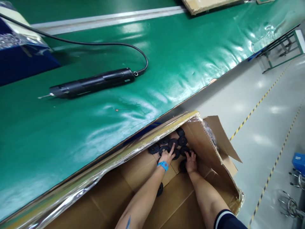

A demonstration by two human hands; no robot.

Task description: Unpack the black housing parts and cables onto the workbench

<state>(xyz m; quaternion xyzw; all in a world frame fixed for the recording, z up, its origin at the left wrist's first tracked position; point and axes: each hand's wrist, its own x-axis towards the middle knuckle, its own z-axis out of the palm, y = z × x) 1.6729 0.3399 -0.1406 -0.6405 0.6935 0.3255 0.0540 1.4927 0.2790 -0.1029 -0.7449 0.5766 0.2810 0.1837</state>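
Both my arms reach down into a large open cardboard box [214, 149] that stands on the floor beside the table. Several round black parts [182, 141] lie in its far corner. My left hand [167, 155], with a blue wristband [163, 165], lies on one of those parts with a finger stretched out. My right hand [191, 161] rests on the black parts just to the right, fingers curled over one. Another black part [159, 189] lies under my left forearm.
A green table mat [143, 79] fills the upper left. On it lies a black electric screwdriver [92, 83] with its cable [133, 47], and a blue box [21, 60] at the left edge. Grey floor with yellow-black tape [262, 98] is on the right.
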